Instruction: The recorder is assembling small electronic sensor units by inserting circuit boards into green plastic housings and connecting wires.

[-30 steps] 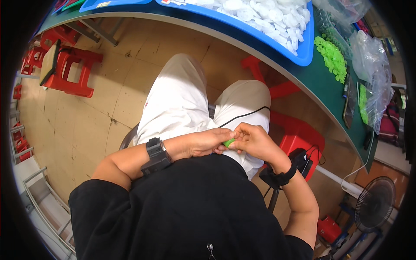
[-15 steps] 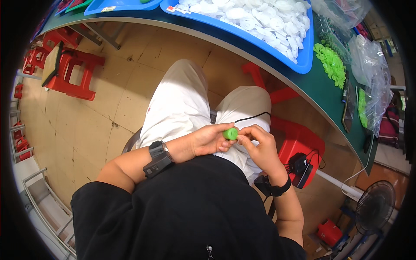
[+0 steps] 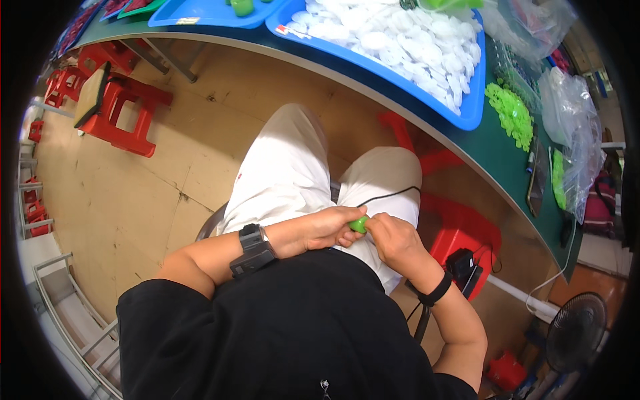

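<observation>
The green piece (image 3: 358,225) has turned mid-frame, gripped by the left hand (image 3: 330,228); the right hand (image 3: 396,237) curls against it, its hold hidden. Frosted white discs (image 3: 407,53) heap upper right; the piece is smooth, rounded.

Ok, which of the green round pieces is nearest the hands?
The green piece held in the left hand, with the right hand close beside it; the similar ones sit in a blue tray.

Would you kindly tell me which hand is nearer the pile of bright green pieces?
Right: the right hand is below and left of the pile; the left hand is farther left.
</observation>
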Action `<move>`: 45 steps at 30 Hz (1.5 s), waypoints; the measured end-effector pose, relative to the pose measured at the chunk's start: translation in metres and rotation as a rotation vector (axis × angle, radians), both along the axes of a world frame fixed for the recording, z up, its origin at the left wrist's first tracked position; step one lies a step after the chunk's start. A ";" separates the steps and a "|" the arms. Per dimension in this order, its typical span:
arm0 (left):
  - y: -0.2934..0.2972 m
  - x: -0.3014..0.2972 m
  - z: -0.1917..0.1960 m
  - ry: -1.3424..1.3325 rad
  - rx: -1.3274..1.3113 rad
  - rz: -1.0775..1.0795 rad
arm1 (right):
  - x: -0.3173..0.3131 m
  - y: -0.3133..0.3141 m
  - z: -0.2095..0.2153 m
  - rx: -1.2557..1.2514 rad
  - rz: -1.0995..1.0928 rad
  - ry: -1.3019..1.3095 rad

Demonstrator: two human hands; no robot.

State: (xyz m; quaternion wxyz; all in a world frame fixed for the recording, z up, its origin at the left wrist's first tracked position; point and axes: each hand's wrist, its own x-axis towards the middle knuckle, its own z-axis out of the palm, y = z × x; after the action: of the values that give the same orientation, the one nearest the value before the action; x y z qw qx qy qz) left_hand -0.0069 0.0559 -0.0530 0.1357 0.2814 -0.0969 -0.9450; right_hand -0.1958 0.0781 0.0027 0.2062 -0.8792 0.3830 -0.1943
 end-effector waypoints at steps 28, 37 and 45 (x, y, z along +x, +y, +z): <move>-0.231 0.189 0.183 -2.062 -2.222 0.647 | -0.023 -0.123 0.152 -0.195 -0.506 -0.388; -0.225 0.056 0.215 -1.078 -2.288 0.538 | 0.030 -0.225 0.151 -0.334 -0.332 -0.182; -0.284 -0.010 0.226 -0.958 -2.202 0.433 | 0.036 -0.245 0.154 -0.341 -0.470 -0.076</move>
State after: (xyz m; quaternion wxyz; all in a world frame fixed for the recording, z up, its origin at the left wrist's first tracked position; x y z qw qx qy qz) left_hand -0.0173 -0.2283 0.1726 0.4071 0.3463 -0.8372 -0.1163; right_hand -0.1597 -0.1665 0.1571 0.0192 -0.7805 0.5299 -0.3312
